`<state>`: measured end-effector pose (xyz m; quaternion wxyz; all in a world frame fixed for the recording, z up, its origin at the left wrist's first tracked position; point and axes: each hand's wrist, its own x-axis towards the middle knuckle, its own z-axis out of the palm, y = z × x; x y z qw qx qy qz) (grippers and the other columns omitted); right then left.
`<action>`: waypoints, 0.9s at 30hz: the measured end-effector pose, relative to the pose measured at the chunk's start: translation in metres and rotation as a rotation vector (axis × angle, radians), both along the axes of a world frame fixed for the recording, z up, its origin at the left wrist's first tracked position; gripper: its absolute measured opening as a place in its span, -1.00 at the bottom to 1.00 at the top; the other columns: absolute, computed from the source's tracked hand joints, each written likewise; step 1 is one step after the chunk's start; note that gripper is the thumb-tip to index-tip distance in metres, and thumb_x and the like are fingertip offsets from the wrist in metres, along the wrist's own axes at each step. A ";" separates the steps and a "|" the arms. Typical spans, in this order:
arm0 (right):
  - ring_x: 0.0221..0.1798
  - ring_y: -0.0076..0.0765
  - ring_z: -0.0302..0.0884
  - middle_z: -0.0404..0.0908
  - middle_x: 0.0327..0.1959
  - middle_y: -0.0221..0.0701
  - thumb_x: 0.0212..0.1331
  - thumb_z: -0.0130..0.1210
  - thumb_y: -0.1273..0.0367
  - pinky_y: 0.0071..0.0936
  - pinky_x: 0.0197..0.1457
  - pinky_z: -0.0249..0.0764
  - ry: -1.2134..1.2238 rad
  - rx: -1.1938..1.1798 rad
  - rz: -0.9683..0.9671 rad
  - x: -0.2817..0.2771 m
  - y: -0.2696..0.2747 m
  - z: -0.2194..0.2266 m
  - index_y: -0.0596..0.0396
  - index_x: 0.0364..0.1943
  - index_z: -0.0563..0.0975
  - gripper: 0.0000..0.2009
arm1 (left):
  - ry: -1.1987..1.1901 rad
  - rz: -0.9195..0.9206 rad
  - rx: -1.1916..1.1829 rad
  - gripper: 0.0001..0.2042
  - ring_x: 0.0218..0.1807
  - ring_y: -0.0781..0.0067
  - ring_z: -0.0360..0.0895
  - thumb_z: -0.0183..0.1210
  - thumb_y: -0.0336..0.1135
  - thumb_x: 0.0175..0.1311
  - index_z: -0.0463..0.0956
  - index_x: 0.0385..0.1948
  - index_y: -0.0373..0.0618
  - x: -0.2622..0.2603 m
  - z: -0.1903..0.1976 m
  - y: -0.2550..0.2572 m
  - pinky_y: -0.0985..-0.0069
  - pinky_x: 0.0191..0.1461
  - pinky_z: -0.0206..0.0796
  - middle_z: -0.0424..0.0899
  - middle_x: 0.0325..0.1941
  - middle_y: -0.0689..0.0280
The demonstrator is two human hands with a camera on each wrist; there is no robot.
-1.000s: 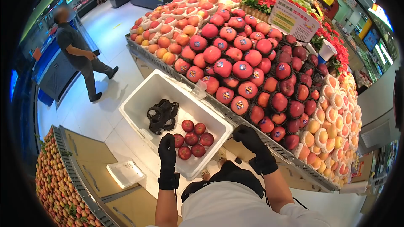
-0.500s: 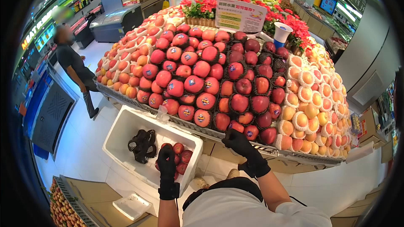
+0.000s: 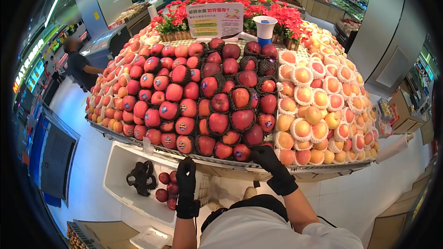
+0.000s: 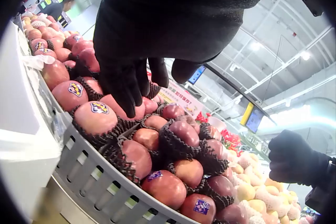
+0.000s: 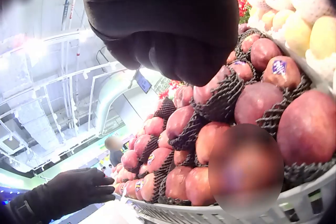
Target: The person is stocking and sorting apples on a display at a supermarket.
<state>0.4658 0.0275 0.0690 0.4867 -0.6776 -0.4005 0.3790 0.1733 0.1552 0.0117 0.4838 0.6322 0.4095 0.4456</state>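
Observation:
My left hand (image 3: 186, 180), in a black glove, hovers over the right end of a white foam box (image 3: 115, 175), its fingers loosely bent and holding nothing. Dark red apples (image 3: 162, 195) and a heap of black foam nets (image 3: 141, 178) lie in that box. My right hand (image 3: 272, 163), also gloved, hangs at the front edge of the display with loosely curled fingers and nothing in them. Just beyond it sit dark red apples (image 3: 242, 119) in black nets. In the left wrist view, the left fingers (image 4: 123, 85) dangle in front of stickered apples (image 4: 96, 117).
A grey slatted rail (image 3: 221, 159) edges the fruit display. Paler fruit in white nets (image 3: 302, 129) fills its right side. A sign (image 3: 215, 20), a white and blue cup (image 3: 265, 30) and red flowers (image 3: 295, 23) stand behind. A person (image 3: 79, 64) is at the far left.
The head view has swung right, so the display now lies straight ahead and the foam box has shifted left in view. Both hands stay raised and hold nothing.

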 end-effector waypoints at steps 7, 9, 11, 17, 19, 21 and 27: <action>-0.50 -0.59 0.33 0.44 -0.62 -0.46 0.17 0.18 0.22 -0.44 -0.41 0.34 0.024 0.059 0.006 0.048 -0.030 0.019 0.17 -0.52 0.54 -0.71 | 0.022 -0.081 -0.030 -0.85 -0.02 0.51 0.50 0.17 -0.44 0.32 0.53 -0.12 -0.19 0.067 0.001 -0.010 0.46 0.17 0.32 0.61 -0.12 0.33; -0.53 -0.56 0.24 0.36 -0.65 -0.44 0.14 0.21 0.22 -0.40 -0.45 0.27 -0.112 0.117 -0.002 0.064 -0.031 0.003 0.15 -0.58 0.48 -0.69 | 0.068 -0.114 -0.001 -0.82 -0.02 0.53 0.50 0.19 -0.41 0.32 0.54 -0.09 -0.15 0.081 -0.003 -0.012 0.46 0.16 0.33 0.62 -0.09 0.33; -0.59 -0.51 0.10 0.23 -0.69 -0.42 0.08 0.27 0.22 -0.32 -0.50 0.15 -0.225 0.155 -0.003 0.078 -0.035 -0.009 0.14 -0.65 0.35 -0.62 | 0.075 -0.101 0.018 -0.82 -0.03 0.52 0.50 0.19 -0.40 0.32 0.54 -0.09 -0.16 0.093 -0.014 -0.012 0.45 0.14 0.35 0.62 -0.09 0.32; -0.64 -0.54 0.08 0.14 -0.78 -0.44 0.02 0.24 0.28 -0.36 -0.54 0.10 -0.086 0.129 -0.094 0.090 -0.044 -0.017 0.14 -0.75 0.28 -0.60 | 0.113 -0.055 0.043 -0.86 -0.11 0.52 0.50 0.11 -0.44 0.36 0.53 -0.12 -0.22 0.119 -0.010 -0.026 0.50 0.06 0.36 0.59 -0.19 0.33; -0.65 -0.56 0.10 0.14 -0.79 -0.44 -0.01 0.22 0.32 -0.38 -0.56 0.10 -0.040 0.184 -0.078 0.090 -0.045 -0.025 0.14 -0.77 0.29 -0.62 | 0.100 -0.080 0.037 -0.83 -0.09 0.51 0.52 0.12 -0.43 0.35 0.54 -0.08 -0.22 0.118 -0.018 -0.023 0.49 0.07 0.37 0.61 -0.17 0.32; -0.65 -0.60 0.15 0.17 -0.81 -0.43 -0.04 0.18 0.36 -0.40 -0.57 0.11 0.093 0.191 -0.077 0.085 -0.044 -0.022 0.15 -0.78 0.34 -0.69 | 0.123 -0.082 -0.021 -0.84 -0.06 0.48 0.53 0.13 -0.41 0.36 0.55 -0.11 -0.22 0.120 -0.014 -0.022 0.45 0.09 0.38 0.63 -0.14 0.29; -0.65 -0.60 0.18 0.25 -0.79 -0.38 -0.06 0.14 0.35 -0.36 -0.58 0.13 -0.122 0.202 -0.117 0.080 -0.033 -0.034 0.17 -0.76 0.36 -0.72 | 0.015 -0.157 0.033 -0.86 -0.08 0.48 0.54 0.13 -0.41 0.33 0.57 -0.17 -0.23 0.126 -0.006 0.007 0.45 0.08 0.39 0.64 -0.19 0.29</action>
